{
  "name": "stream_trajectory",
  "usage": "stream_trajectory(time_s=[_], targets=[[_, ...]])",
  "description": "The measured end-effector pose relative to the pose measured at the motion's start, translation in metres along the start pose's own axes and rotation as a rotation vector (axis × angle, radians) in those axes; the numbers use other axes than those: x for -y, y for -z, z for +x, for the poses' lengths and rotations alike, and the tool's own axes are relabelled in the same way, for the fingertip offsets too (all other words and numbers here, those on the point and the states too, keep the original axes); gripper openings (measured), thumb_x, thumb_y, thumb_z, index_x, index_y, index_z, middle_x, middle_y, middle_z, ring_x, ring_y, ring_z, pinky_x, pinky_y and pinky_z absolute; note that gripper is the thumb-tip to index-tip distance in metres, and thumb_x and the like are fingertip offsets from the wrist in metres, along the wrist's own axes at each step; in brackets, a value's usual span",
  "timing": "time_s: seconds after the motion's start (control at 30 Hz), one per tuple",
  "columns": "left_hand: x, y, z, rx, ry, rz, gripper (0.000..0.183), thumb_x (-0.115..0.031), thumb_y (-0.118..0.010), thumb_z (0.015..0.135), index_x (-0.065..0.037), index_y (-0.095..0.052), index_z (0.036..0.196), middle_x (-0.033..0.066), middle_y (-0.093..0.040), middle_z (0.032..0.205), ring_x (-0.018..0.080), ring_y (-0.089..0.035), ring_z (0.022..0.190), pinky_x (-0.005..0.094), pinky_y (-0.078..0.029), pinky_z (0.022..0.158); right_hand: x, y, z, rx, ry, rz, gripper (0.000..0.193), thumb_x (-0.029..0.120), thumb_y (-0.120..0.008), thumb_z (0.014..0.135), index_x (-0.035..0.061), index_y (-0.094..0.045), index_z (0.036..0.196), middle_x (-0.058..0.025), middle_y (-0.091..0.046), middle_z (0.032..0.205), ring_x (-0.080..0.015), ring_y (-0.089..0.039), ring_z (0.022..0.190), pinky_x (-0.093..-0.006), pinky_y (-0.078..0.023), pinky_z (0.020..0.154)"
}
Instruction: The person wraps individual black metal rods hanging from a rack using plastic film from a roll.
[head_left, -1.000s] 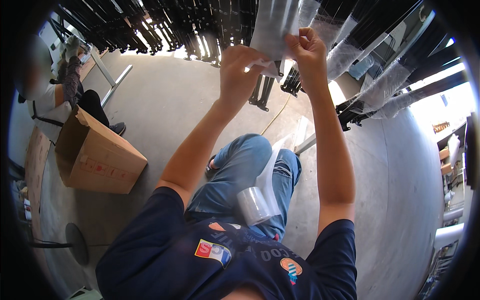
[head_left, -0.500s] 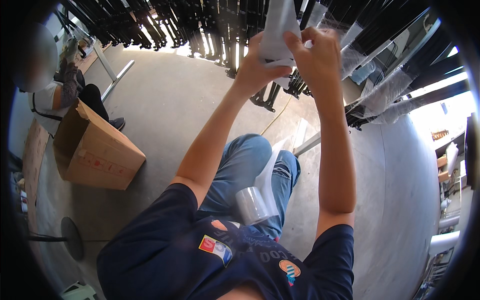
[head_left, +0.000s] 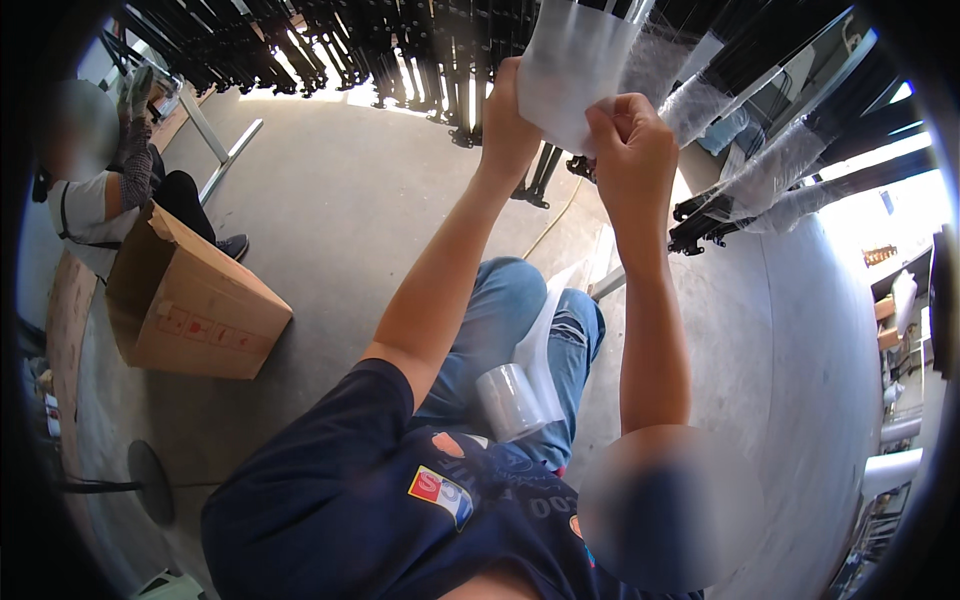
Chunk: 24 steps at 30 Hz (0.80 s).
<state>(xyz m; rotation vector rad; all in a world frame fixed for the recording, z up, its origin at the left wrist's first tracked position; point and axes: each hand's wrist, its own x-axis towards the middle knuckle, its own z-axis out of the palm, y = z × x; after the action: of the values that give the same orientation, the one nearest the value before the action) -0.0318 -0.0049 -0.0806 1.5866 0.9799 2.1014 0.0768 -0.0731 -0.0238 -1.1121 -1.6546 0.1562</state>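
In front of the hanging black bars, a translucent white sheet [head_left: 572, 72] is held up at the top centre. Its lower right corner is pinched between the thumb and curled fingers of my right hand [head_left: 635, 145]. At the sheet's left edge, my left hand [head_left: 508, 125] curls in behind it. The sheet covers most of those fingers, and what they grip is hidden. Across my knees lie more white sheets [head_left: 541, 350], thin and soft-looking. A roll of clear film [head_left: 510, 402] rests on its side in my lap.
Dense rows of black metal bars [head_left: 400, 50] hang along the top. Film-wrapped bar bundles [head_left: 765, 180] jut in from the right. An open cardboard box [head_left: 200, 310] stands at left, beside a seated person [head_left: 95, 205] wearing gloves. A round dark base [head_left: 150, 482] is lower left.
The white sheet has gone from a narrow folded strip to a wider, spread piece. My right hand has moved down with its corner. My left thumb, earlier in front, is now behind the sheet.
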Motion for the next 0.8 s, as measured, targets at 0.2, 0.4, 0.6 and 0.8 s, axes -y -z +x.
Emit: stream_trajectory(time_s=[0.2,0.4,0.6,0.8], targets=[[-0.009,-0.004,-0.002,0.012,-0.053,-0.051,0.019,-0.007,-0.053,0.076,-0.001,-0.047,0.092,0.0057,-0.056,0.077,0.0101,-0.053,0.071,0.0231,-0.042,0.062,-0.037,-0.007,0.005,-0.089,-0.105,0.162,0.011,0.008,-0.054,0.076,-0.0021,-0.051,0.079,-0.0095,-0.055,0.065,-0.0185,-0.053,0.058,-0.0297,-0.042,0.055],[-0.01,0.003,-0.001,0.001,-0.09,-0.048,0.017,-0.001,-0.049,0.075,-0.001,-0.048,0.092,0.0039,-0.054,0.075,0.0094,-0.05,0.068,0.0222,-0.041,0.062,-0.022,-0.001,-0.003,-0.003,-0.202,0.315,0.012,0.009,-0.053,0.077,-0.0028,-0.052,0.08,-0.0071,-0.055,0.066,-0.0134,-0.052,0.06,-0.028,-0.042,0.056],[-0.003,-0.003,-0.001,-0.044,-0.068,-0.085,0.014,0.0,-0.048,0.075,-0.002,-0.049,0.089,0.0019,-0.052,0.073,0.0071,-0.049,0.067,0.0202,-0.04,0.06,-0.025,-0.01,-0.008,-0.091,-0.134,0.18,0.007,0.006,-0.051,0.076,-0.001,-0.052,0.078,-0.013,-0.057,0.067,-0.0228,-0.056,0.059,-0.0308,-0.042,0.056],[-0.011,-0.004,-0.005,-0.039,0.026,-0.199,0.011,0.001,-0.046,0.076,-0.002,-0.047,0.087,0.0009,-0.051,0.071,0.006,-0.047,0.067,0.0197,-0.039,0.058,-0.009,-0.025,-0.022,-0.21,-0.091,0.081,0.003,0.003,-0.049,0.077,0.0013,-0.047,0.079,-0.0141,-0.058,0.068,-0.0301,-0.058,0.062,-0.0335,-0.043,0.057]])
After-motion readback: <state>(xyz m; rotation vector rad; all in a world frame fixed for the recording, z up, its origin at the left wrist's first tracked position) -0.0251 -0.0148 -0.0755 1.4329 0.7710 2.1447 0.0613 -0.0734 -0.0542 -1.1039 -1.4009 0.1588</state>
